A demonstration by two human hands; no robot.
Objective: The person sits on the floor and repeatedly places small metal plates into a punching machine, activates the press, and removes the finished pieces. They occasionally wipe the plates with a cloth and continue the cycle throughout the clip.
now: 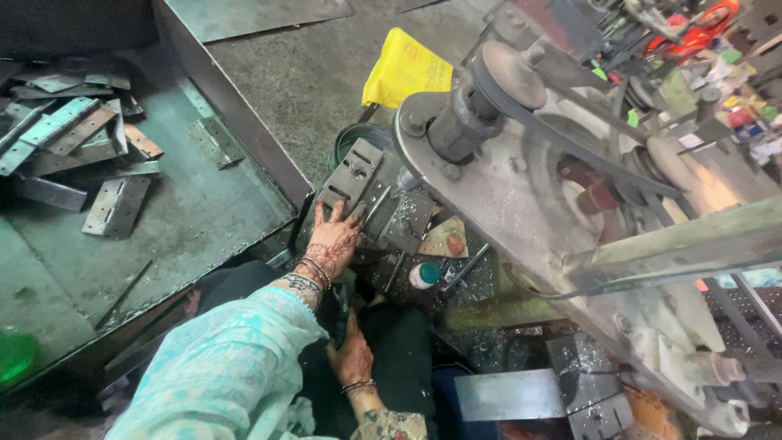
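At the press bed | left hand (332, 239) flat, fingers spread on punched steel plate (352, 173) | right hand (352, 356) loosely curled, empty

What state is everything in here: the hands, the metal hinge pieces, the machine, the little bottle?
Left hand: open, fingers spread flat on a hinge plate.
Hinge plate: lying tilted on the machine bed.
Right hand: low in the lap; grip unclear.
Hinge pile: loose, heaped on the metal tray.
Belt: fitted round the pulley; motion cannot be told.
Small bottle: lying on its side, teal cap on.
Yellow bag: crumpled on the floor.
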